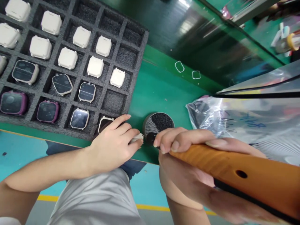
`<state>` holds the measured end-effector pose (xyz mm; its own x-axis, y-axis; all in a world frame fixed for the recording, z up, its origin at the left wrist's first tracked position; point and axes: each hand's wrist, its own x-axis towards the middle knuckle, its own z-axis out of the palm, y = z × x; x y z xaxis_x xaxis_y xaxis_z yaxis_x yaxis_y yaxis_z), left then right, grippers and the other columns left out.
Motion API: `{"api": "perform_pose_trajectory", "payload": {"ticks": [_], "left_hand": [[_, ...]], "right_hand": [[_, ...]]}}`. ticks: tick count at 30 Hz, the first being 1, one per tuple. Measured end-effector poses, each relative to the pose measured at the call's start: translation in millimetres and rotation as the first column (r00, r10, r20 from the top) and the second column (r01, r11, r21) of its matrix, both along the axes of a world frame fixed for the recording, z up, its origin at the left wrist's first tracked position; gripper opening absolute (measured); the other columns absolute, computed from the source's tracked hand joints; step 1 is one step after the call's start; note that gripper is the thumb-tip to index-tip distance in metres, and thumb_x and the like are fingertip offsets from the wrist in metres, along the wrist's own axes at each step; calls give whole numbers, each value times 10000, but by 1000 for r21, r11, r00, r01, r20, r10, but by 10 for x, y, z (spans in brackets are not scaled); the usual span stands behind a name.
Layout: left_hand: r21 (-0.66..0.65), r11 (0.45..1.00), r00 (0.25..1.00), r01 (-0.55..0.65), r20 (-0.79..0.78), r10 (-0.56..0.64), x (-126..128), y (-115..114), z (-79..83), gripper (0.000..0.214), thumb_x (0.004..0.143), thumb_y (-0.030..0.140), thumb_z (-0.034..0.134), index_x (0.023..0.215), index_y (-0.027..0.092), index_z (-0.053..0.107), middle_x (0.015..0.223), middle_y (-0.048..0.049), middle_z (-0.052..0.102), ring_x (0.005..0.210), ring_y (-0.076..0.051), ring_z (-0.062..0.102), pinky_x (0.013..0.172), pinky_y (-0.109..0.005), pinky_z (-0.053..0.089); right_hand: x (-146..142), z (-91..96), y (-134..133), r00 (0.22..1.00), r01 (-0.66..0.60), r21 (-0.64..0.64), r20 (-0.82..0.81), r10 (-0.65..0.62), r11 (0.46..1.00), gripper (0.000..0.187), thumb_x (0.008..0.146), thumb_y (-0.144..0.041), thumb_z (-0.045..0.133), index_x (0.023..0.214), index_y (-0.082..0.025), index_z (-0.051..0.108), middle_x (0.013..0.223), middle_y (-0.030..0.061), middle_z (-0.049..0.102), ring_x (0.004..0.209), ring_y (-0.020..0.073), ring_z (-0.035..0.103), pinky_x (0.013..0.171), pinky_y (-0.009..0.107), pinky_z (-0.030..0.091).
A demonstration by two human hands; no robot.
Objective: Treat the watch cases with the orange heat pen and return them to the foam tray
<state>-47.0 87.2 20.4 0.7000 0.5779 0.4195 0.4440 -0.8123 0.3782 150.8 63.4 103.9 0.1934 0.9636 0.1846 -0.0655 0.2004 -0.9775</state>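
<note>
My right hand [187,162] is wrapped round an orange electric screwdriver [225,165], with its black front end beside a round grey perforated holder [152,126]. Small black pieces, too tiny to make out singly, cover part of the holder's top. Just left of it, my left hand [117,140] pinches a small whitish piece that looks like a watch case [137,138], mostly hidden by the fingers. Under the left fingers, a white-framed watch case [104,123] sits in the corner compartment of a dark foam tray [131,103].
Several white, dark-faced and purple watch cases [48,111] lie in the tray's compartments. On the green bench [154,84] are two thin white frames [179,66]. A clear plastic bag [234,115] and a black cable [257,95] are on the right.
</note>
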Motion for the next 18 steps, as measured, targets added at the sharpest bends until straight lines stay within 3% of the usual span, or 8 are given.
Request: {"api": "perform_pose_trajectory", "payload": {"ticks": [5,10,15,18], "left_hand": [[34,999,1000,-3,2,3,-2,5,26,117,1073,194,794,1150,231,874,1193,-38,853,1041,-228,743,1301,-530,564],[59,998,1000,-3,5,3,-7,22,36,156,1088,164,744,1143,228,876,1166,-36,857,1003,-225,745,1276,-535,592],[75,997,1000,8,-4,-8,-16,26,22,132,1095,186,756,1131,234,873,1165,-45,857,976,-228,749,1278,-544,593],[94,996,1000,-7,0,7,-4,18,-1,89,1097,216,782,1111,236,867,1151,-42,856,976,-224,750,1290,-543,583]], "right_hand": [[-116,-45,-35,998,48,-23,-33,-49,999,356,1002,-671,805,1164,-358,857,866,9,741,714,243,678,663,486,627],[-75,-215,26,997,-28,113,-71,36,993,511,1050,-769,667,1257,-336,844,867,9,723,688,215,664,598,442,582],[37,-381,161,986,-149,166,-49,159,975,620,1008,-876,627,1276,-361,847,854,7,702,644,201,661,544,413,578],[61,-431,212,987,-145,206,-43,157,968,650,964,-932,626,1265,-397,841,823,-11,670,577,186,622,483,391,562]]}}
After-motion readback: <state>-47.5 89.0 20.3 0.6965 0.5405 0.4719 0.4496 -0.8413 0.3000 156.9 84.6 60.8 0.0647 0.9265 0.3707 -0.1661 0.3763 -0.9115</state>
